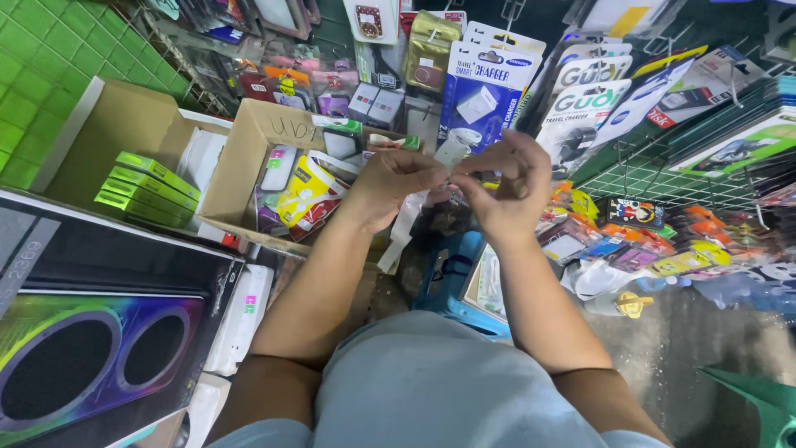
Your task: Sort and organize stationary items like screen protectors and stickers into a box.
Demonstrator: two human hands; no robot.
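Observation:
My left hand and my right hand meet in front of me, both pinching a clear plastic strip of small packets that hangs down between them. The top of the strip pokes up above my fingers. Both hands are closed on it, thumbs and fingertips pressed together. Just behind my left hand stands an open cardboard box filled with phone accessories and a yellow packet.
A large black speaker box lies at the lower left. Green slim boxes are stacked beside a brown carton. Packaged chargers hang on a wire rack behind. Colourful small packets spread to the right. A blue stool sits below my hands.

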